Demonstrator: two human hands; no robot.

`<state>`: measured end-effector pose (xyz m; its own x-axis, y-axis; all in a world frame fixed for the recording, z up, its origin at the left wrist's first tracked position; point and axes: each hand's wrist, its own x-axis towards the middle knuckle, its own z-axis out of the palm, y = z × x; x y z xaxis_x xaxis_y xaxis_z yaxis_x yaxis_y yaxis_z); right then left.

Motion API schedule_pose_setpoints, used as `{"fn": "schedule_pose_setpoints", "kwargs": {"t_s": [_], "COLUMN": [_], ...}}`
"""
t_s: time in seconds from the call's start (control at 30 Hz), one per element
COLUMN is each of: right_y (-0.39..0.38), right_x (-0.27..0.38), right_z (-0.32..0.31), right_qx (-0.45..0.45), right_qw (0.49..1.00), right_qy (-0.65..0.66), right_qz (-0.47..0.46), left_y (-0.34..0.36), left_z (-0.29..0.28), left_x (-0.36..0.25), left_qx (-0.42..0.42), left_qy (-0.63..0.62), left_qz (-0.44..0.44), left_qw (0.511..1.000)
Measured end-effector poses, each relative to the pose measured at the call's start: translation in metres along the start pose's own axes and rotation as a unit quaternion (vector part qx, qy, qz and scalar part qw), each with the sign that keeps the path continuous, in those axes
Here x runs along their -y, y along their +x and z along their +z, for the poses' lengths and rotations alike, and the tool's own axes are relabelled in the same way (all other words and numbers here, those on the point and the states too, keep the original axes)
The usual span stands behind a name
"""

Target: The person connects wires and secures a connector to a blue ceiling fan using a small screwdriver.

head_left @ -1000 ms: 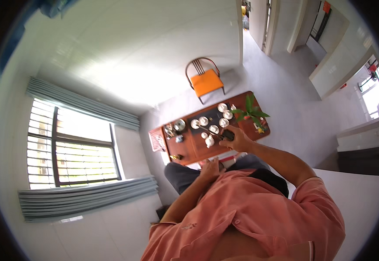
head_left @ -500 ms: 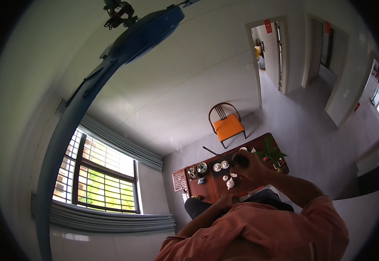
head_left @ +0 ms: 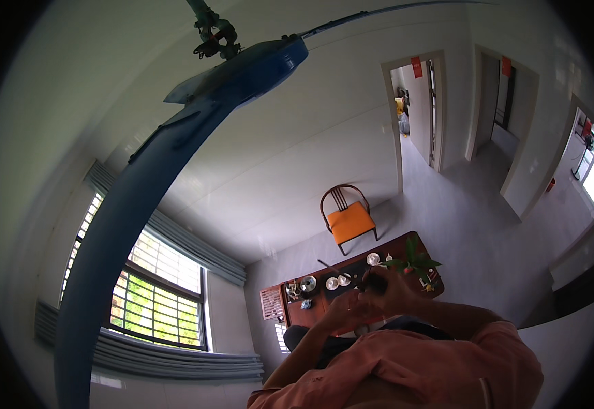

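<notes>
My right hand (head_left: 399,297) is closed round a small dark, rounded object (head_left: 377,280) above the near part of the tea table (head_left: 297,315). My left hand (head_left: 349,311) is raised close beside it, its fingers drawn together; what they hold, if anything, is too small to make out. Beyond the hands, two white lidded pieces of teaware (head_left: 338,281) stand on a dark mat (head_left: 357,268). A third white piece (head_left: 373,259) stands farther right. A thin dark stick (head_left: 328,265) slants over the table's far edge. My hands hide part of the near tabletop.
A silvery round pot (head_left: 308,283) and a small blue item (head_left: 306,304) are at the table's left. A leafy green plant (head_left: 413,260) stands at the right end. Past the table is a chair with an orange seat (head_left: 351,222). A blue ceiling fan (head_left: 242,75) looms overhead.
My left hand has risen from near my lap to beside my right hand. The right hand has drawn nearer to me with the dark object. The whole view has shifted slightly.
</notes>
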<state>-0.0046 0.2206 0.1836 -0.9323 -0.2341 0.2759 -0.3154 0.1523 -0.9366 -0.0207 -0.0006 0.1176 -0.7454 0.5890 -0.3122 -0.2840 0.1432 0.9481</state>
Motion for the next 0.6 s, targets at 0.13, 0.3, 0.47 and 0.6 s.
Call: {"fn": "schedule_pose_setpoints", "kwargs": {"t_s": [0.13, 0.3, 0.47, 0.6], "right_y": [0.000, 0.006, -0.002, -0.002], "right_x": [0.026, 0.048, 0.073, 0.101], "right_z": [0.007, 0.004, -0.013, -0.028], "right_qx": [-0.045, -0.017, 0.003, -0.028], "right_qw": [0.997, 0.989, 0.990, 0.982], "right_qy": [-0.053, -0.067, -0.115, -0.114], "right_qz": [-0.041, -0.127, -0.086, -0.146], "left_y": [-0.032, -0.050, -0.039, -0.040], "left_z": [0.025, 0.038, 0.054, 0.057], "left_x": [-0.050, -0.095, -0.108, -0.142], "left_qx": [-0.018, -0.049, -0.187, -0.187], "left_qy": [-0.265, -0.243, 0.028, 0.110], "left_qz": [0.056, 0.074, 0.148, 0.142], "left_qw": [0.962, 0.966, 0.971, 0.966]}}
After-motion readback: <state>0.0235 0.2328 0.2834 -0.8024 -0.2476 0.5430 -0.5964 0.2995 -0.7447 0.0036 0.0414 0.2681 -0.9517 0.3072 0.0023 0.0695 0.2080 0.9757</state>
